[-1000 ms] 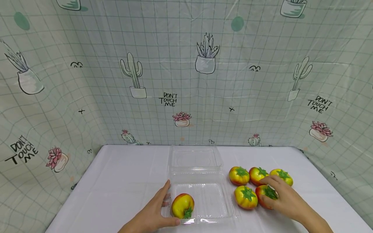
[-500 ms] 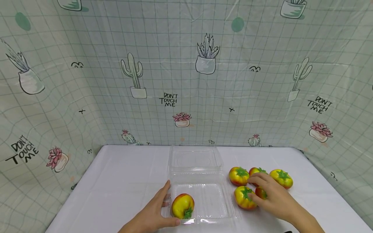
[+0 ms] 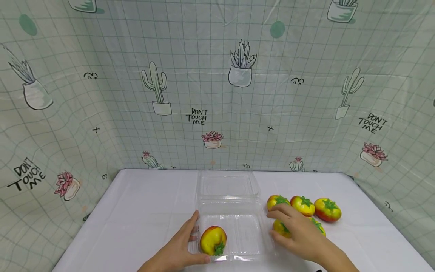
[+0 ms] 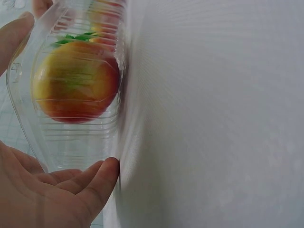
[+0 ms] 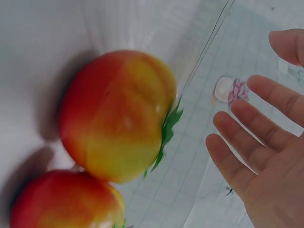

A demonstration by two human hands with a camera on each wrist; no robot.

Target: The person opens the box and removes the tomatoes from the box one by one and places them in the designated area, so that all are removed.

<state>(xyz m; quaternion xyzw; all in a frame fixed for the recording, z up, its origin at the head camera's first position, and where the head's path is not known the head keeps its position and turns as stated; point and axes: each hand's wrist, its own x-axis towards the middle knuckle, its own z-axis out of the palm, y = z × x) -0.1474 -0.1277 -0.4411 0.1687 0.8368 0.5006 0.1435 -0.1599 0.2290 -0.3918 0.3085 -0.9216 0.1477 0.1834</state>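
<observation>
A clear plastic clamshell container (image 3: 244, 226) lies open at mid-table, with one yellow-red persimmon-like fruit (image 3: 213, 241) at its front left. At the container's front left corner rests my left hand (image 3: 175, 249), thumb by the front rim and fairly straight fingers touching the side wall. To the right, my right hand (image 3: 300, 234) hovers with spread fingers over a front fruit (image 3: 279, 227), partly hiding it; in the right wrist view its fingers hold nothing. Behind that hand another front fruit (image 3: 318, 226) shows only in part.
Three more fruits with green star-shaped tops form the back row, including a middle one (image 3: 302, 206) and a right one (image 3: 327, 210). The container's lid (image 3: 227, 186) lies folded back toward the patterned cloth backdrop (image 3: 238, 113).
My right hand has moved left from the front right fruit to over the front left one. My left hand and the fruit in the container have stayed in place.
</observation>
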